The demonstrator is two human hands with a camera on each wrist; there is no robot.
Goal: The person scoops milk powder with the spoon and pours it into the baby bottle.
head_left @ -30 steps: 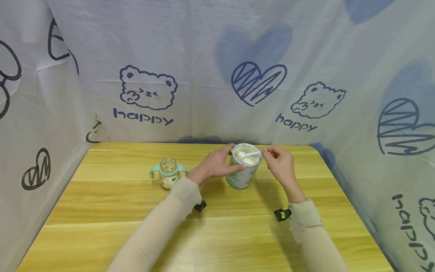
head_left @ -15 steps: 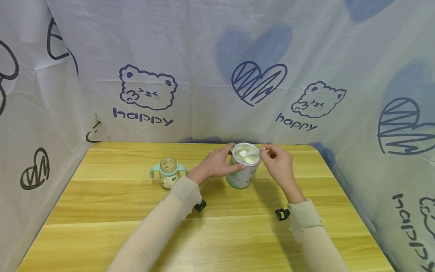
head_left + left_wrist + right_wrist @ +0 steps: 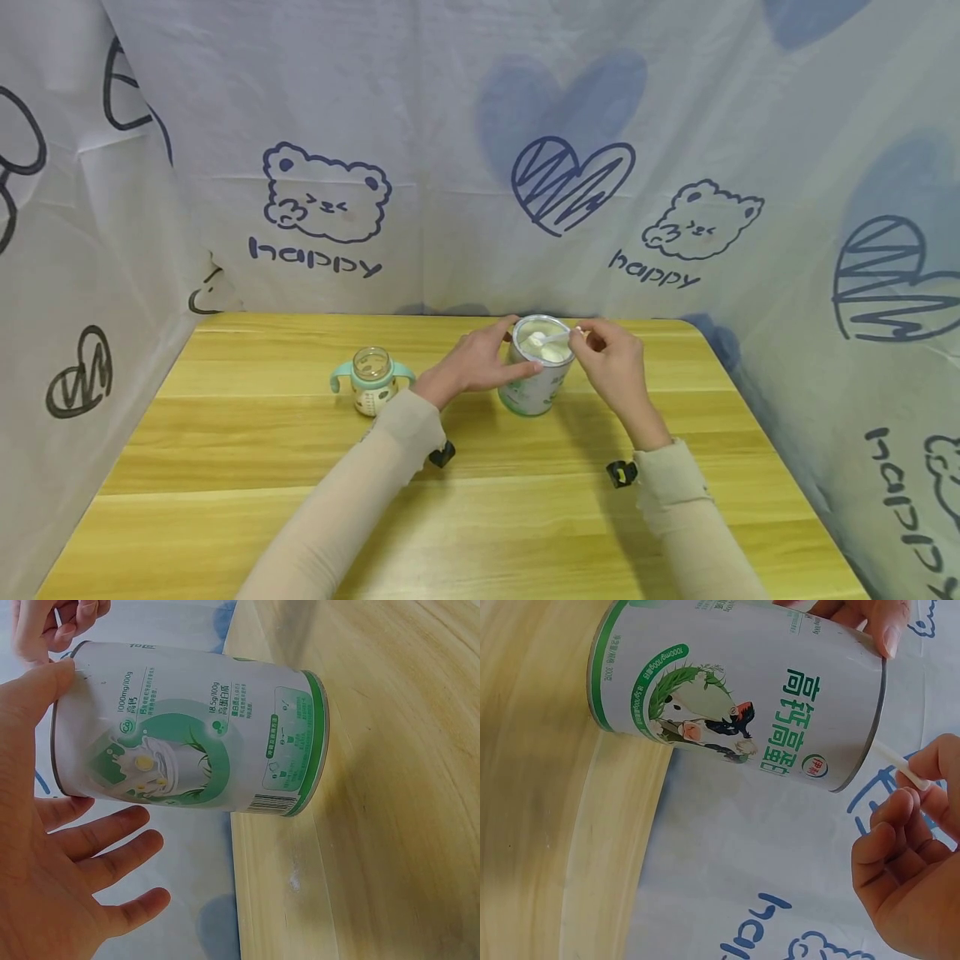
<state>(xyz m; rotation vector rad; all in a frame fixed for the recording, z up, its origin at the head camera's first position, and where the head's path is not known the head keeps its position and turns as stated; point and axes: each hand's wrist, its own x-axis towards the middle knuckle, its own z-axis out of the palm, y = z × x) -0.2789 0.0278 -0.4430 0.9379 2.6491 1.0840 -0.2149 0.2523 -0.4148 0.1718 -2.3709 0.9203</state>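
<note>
A white and green milk powder can (image 3: 532, 392) stands upright and uncovered on the table, with pale powder inside. My left hand (image 3: 474, 362) grips its top rim from the left, thumb on the near side and the index finger on the far side; in the left wrist view the other fingers spread off the can (image 3: 187, 735). Thumb and fingertips of my right hand (image 3: 617, 362) pinch the handle of a white scoop (image 3: 557, 337) at the can's right rim. The scoop's bowl lies inside the can, heaped with powder. From the right wrist, only the scoop's handle (image 3: 897, 760) shows.
To the left of the can, a baby bottle (image 3: 372, 387) with mint-green handles stands uncapped, partly behind my left sleeve. All of it rests on a wood-grain table (image 3: 480, 517). A white printed cloth (image 3: 442, 167) hangs right behind the table's far edge and along both sides.
My right hand has shifted slightly left with the scoop, whose bowl now sits a little farther right and nearer the hand's fingertips. The left hand, can and bottle have not moved.
</note>
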